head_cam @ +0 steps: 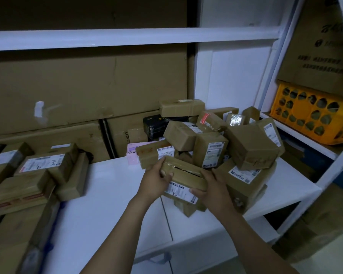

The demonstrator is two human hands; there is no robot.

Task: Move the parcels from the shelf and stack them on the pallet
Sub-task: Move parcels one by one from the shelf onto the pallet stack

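Observation:
A flat brown cardboard parcel (183, 175) with a white label on its near face sits at the front of a heap of parcels (248, 143) on the white shelf (111, 175). My left hand (156, 179) grips its left end, thumb on top. My right hand (212, 188) grips its right end from the near side. Behind it lie several taped brown boxes, a black parcel (153, 123) and a pink box (133, 153). A second group of parcels (40, 171) lies at the left of the shelf. No pallet is in view.
Large flat cartons (77, 86) line the back of the shelf. A white shelf beam (127, 37) runs overhead. To the right, a slanted white upright (269, 80), then a yellow perforated crate (313, 113) under a big printed carton (325, 46). Boxes stand on the floor lower right.

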